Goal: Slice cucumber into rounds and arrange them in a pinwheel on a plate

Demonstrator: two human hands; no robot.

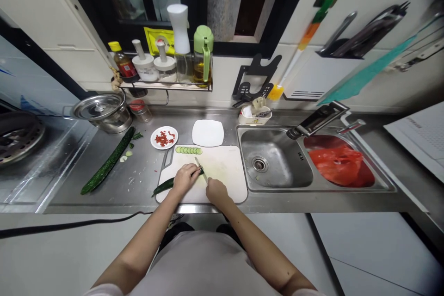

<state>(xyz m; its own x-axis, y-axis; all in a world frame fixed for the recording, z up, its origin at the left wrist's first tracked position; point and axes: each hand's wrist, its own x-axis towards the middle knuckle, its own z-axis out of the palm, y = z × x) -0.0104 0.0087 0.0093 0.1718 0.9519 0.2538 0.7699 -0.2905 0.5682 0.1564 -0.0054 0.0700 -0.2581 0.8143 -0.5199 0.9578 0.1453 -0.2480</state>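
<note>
My left hand (185,177) is curled over a dark green cucumber (163,187) lying on the white cutting board (225,171), pinning it down near its cut end. My right hand (216,190) grips the handle of a knife (200,169), whose blade stands against the cucumber's end beside my left fingertips. A row of several cut cucumber slices (189,150) lies along the board's far edge.
A second whole cucumber (108,162) lies on the steel counter to the left, with trimmed bits near it. A small plate of chopped red chili (164,138) and an empty white plate (207,132) sit behind the board. The sink (277,159) is to the right, a red bag (338,164) in its second basin.
</note>
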